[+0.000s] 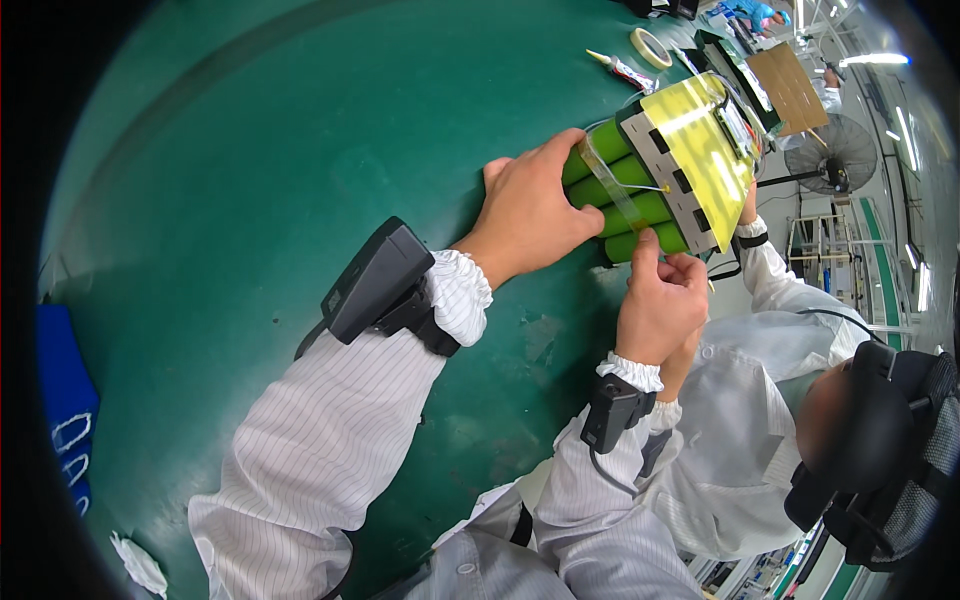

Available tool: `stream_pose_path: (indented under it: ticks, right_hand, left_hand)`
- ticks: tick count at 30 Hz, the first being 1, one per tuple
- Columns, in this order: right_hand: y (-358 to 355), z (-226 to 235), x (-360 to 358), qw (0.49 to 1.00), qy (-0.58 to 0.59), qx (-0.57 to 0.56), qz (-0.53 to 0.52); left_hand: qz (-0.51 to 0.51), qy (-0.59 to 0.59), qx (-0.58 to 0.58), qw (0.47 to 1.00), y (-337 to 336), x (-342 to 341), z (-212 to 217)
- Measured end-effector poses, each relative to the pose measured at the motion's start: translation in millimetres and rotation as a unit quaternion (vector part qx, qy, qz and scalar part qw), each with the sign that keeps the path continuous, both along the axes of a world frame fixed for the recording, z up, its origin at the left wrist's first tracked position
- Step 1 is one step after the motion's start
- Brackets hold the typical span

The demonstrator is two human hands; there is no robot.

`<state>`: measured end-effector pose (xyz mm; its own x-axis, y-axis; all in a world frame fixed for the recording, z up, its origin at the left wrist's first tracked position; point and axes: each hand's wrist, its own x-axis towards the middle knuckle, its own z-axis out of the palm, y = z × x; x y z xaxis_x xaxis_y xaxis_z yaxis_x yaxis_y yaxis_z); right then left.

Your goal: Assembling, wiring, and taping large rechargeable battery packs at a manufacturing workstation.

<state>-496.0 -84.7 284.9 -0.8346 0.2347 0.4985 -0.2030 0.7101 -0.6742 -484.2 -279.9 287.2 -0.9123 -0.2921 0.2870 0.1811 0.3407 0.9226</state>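
Observation:
A battery pack (pixel 640 212) of several green cylindrical cells lies at the right of the table, with a pale end strip and a glossy yellow sheet (pixel 698 125) over its far right side. Clear tape (pixel 606 178) runs across the cells. My left hand (pixel 535 205) grips the pack from its left side, thumb and fingers spread over the end cells. At the near corner, my right hand (pixel 662 305) is closed in a pinch, one fingertip touching the lowest cell by the tape's end. What lies between those fingers is hidden.
A co-worker in white stands at the right, one hand (pixel 749 205) at the pack's far side. Beyond the pack lie a tape roll (pixel 651 48), a glue tube (pixel 628 73) and a cardboard piece (pixel 790 88). A fan (pixel 832 155) stands behind; a blue bin (pixel 62 390) is far left.

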Motion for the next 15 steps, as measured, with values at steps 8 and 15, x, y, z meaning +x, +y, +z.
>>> stream_pose_path:
  ticks: [8,15]
  right_hand:
    - [125,-78,-52,0.948,0.236,0.187,0.100]
    - [-40,34,13,0.999,-0.032,0.004,-0.022]
  left_hand:
    - [-0.006,0.012,0.002,1.000,7,-6,6]
    - [0.000,0.004,-0.004,1.000,1,-2,0]
